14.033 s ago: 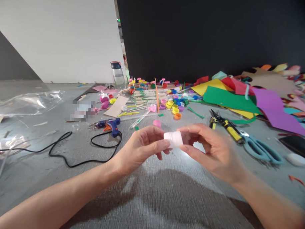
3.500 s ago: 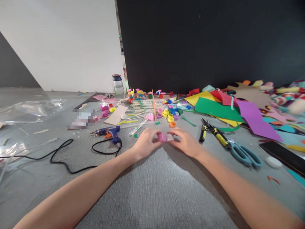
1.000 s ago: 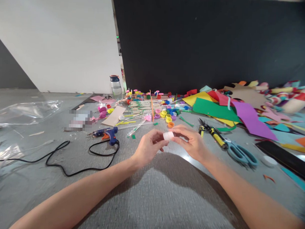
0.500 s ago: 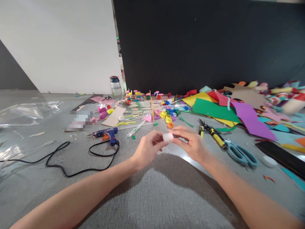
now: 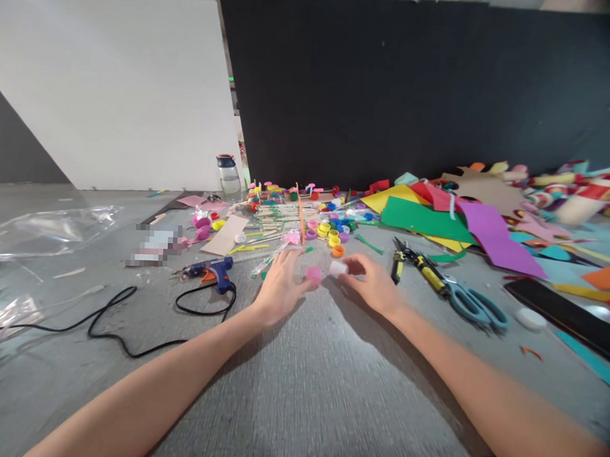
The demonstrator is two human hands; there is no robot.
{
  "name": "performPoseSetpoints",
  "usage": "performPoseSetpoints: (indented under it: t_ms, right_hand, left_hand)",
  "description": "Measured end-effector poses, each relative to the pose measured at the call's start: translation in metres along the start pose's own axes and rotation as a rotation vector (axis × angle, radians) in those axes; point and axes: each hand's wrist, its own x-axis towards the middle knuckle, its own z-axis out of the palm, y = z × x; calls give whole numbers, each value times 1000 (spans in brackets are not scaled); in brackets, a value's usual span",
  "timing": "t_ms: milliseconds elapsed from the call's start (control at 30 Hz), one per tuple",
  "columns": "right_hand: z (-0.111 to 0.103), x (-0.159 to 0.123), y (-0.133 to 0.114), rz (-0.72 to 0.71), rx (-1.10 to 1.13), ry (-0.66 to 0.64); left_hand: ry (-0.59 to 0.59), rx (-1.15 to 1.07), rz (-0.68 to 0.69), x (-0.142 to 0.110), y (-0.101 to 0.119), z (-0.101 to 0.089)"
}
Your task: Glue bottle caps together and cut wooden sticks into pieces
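My right hand (image 5: 373, 281) grips a small white cylinder (image 5: 338, 268), which looks like a bottle cap, between thumb and fingertips just over the grey table (image 5: 299, 388). To its left sits a small pink cap (image 5: 314, 275) on the table, a short gap away from the white one. My left hand (image 5: 282, 281) is beside the pink cap with fingers spread and raised. Its thumb tip lies close to the cap's lower left edge; whether they touch I cannot tell. An orange cap ring (image 5: 338, 251) and several yellow rings (image 5: 325, 229) lie just beyond the hands.
A blue glue gun (image 5: 216, 273) with a black cord (image 5: 123, 342) lies at left. Yellow-black pliers (image 5: 428, 273) and blue-handled scissors (image 5: 477, 304) are at right. Coloured sheets (image 5: 425, 221), thin sticks (image 5: 278, 217) and a water bottle (image 5: 229, 176) are at the back.
Both hands held the white cylinder up; now my left hand has let go and moved down left beside the pink cap. My right hand keeps the cylinder, lower. The view has tilted up slightly.
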Motion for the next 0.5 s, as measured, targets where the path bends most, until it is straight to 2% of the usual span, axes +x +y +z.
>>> performPoseSetpoints:
  t_ms: [100,233,367,500]
  right_hand:
    - [2,0,4,25,-107,-19]
    - [-4,2,8,-3,-162,-108]
    - [-8,9,12,-121,-137,-206]
    - [-3,13,12,-210,-125,-270]
  left_hand:
    - [-75,56,35,1,-11,1]
    - [-149,67,69,2,-17,5]
    - [-164,57,88,7,-20,10]
    - [-168,59,96,11,-19,13]
